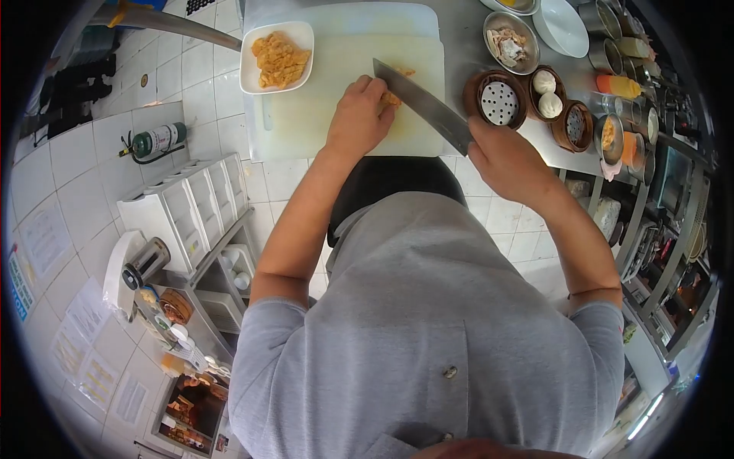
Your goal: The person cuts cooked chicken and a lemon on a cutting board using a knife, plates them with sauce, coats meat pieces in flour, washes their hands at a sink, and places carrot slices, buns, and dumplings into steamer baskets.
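Note:
A wide cleaver (425, 105) is in my right hand (511, 161), its blade slanting up and left over the pale cutting board (306, 126). My left hand (360, 118) has its fingers bent around a piece of golden fried food (391, 99) beside the blade. Small bits of the same food (405, 72) lie just beyond the blade. At the board's upper left, a white square dish (247, 70) holds a heap of golden pieces (280, 60). The underside of the held piece is hidden by my fingers.
Right of the board are bamboo steamers (472, 95), one with two white buns (550, 105), a metal bowl of food (490, 34), a white bowl (560, 28) and several containers. White drawers (200, 210) and a fire extinguisher (160, 141) are at left.

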Demonstrator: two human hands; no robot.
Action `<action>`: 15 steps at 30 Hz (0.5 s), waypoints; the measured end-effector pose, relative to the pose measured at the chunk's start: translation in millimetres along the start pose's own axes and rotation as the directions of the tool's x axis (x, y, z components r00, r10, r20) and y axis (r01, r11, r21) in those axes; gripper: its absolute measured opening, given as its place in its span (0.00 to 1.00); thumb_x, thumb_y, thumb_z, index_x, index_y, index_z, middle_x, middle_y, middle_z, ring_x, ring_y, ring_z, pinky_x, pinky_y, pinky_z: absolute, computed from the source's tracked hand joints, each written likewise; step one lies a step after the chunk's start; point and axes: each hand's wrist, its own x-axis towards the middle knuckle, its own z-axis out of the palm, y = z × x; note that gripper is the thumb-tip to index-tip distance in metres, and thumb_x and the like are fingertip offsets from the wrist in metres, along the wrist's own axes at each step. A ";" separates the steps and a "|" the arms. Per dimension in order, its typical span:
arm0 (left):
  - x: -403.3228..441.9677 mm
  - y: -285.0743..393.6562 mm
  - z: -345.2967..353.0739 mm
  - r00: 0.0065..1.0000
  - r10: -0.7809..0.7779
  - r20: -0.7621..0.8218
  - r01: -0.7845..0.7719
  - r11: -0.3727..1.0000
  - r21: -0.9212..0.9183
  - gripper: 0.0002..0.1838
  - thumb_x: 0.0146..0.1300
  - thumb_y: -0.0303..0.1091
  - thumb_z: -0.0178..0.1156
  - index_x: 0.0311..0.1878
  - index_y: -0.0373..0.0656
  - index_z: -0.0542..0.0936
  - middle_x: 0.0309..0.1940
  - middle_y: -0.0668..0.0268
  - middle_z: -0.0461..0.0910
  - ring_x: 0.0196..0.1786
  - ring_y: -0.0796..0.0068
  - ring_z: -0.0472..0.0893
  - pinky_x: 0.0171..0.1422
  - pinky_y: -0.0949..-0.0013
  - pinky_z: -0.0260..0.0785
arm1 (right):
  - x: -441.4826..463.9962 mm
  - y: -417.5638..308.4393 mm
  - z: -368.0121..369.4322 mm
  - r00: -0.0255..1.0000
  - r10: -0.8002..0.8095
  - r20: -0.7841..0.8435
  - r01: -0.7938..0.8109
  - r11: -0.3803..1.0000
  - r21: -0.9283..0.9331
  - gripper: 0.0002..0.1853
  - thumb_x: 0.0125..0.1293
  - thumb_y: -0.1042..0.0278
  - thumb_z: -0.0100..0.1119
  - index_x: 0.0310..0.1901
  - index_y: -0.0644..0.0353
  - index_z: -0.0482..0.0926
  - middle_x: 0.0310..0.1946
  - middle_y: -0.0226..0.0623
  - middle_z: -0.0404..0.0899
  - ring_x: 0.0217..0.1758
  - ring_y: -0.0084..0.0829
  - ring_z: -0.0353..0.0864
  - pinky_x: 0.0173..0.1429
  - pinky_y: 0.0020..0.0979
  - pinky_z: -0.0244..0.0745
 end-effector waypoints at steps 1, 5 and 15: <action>0.3 -0.6 1.2 1.000 -0.001 0.000 0.001 1.000 -0.002 0.16 0.64 0.27 0.74 0.53 0.37 0.83 0.49 0.51 0.85 0.55 0.42 0.86 0.60 0.47 0.80 | -1.2 -0.6 0.1 1.000 0.006 0.026 -0.006 1.000 -0.002 0.10 0.79 0.68 0.57 0.52 0.68 0.75 0.36 0.59 0.86 0.44 0.66 0.88 0.51 0.65 0.79; -0.5 -5.4 13.3 1.000 0.014 0.000 -0.014 0.999 0.044 0.15 0.60 0.25 0.73 0.50 0.36 0.84 0.48 0.52 0.85 0.54 0.43 0.86 0.59 0.48 0.81 | 30.4 -2.2 34.3 0.999 -0.009 -0.049 0.010 1.000 0.017 0.10 0.79 0.68 0.57 0.51 0.68 0.76 0.35 0.59 0.86 0.45 0.65 0.88 0.52 0.63 0.81; -3.5 -12.2 16.2 0.999 0.039 -0.030 -0.037 0.997 0.072 0.13 0.57 0.23 0.73 0.46 0.39 0.86 0.46 0.54 0.85 0.52 0.46 0.86 0.57 0.48 0.82 | 27.4 -19.3 32.7 0.999 0.044 -0.012 -0.045 0.993 -0.105 0.12 0.77 0.70 0.60 0.54 0.68 0.76 0.37 0.60 0.89 0.44 0.62 0.91 0.51 0.62 0.84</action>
